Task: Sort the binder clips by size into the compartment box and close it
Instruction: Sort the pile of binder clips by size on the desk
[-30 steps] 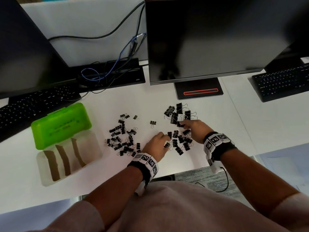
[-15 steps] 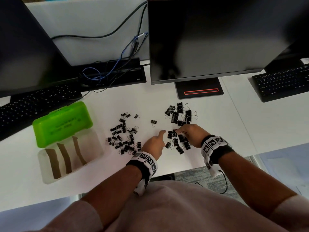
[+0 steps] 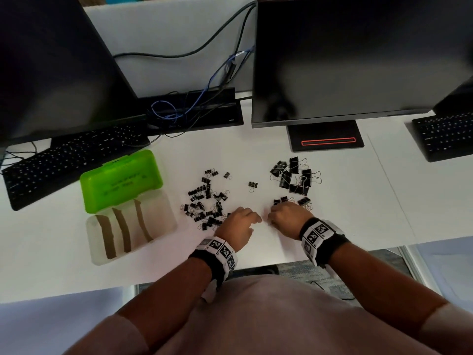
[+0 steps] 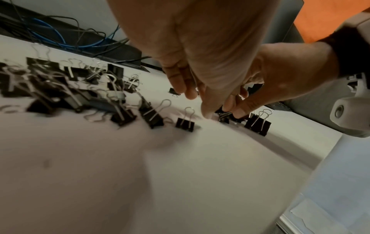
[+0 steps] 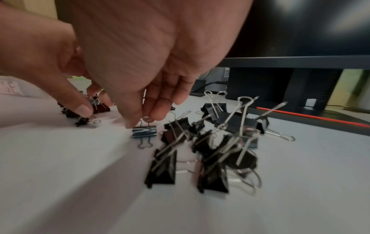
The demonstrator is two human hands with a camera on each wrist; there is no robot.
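Observation:
The compartment box [image 3: 163, 213] lies open at the left, its green lid [image 3: 120, 180] tipped back and brown dividers showing. Small black binder clips [image 3: 204, 203] are strewn in the middle, and large clips [image 3: 294, 175] lie further right. My left hand [image 3: 256, 221] rests beside the small clips; its thumb tip [image 4: 206, 114] touches the table and its fingers hang relaxed with nothing between them. My right hand [image 3: 272, 216] is curled over the medium clips [image 3: 304, 201]. Its thumb and fingers [image 5: 158, 114] pinch the wire handle of one medium clip [image 5: 144, 132].
Two dark monitors [image 3: 358, 60] stand at the back, with keyboards at far left [image 3: 64, 162] and far right [image 3: 445, 134]. A cable tray [image 3: 194, 108] with blue and black wires sits between them. The desk's near edge [image 3: 281, 267] runs just behind my wrists.
My right hand has drawn back towards me and leftward over the medium clips, covering most of them. My left index finger, stretched out half a second ago, has come back in.

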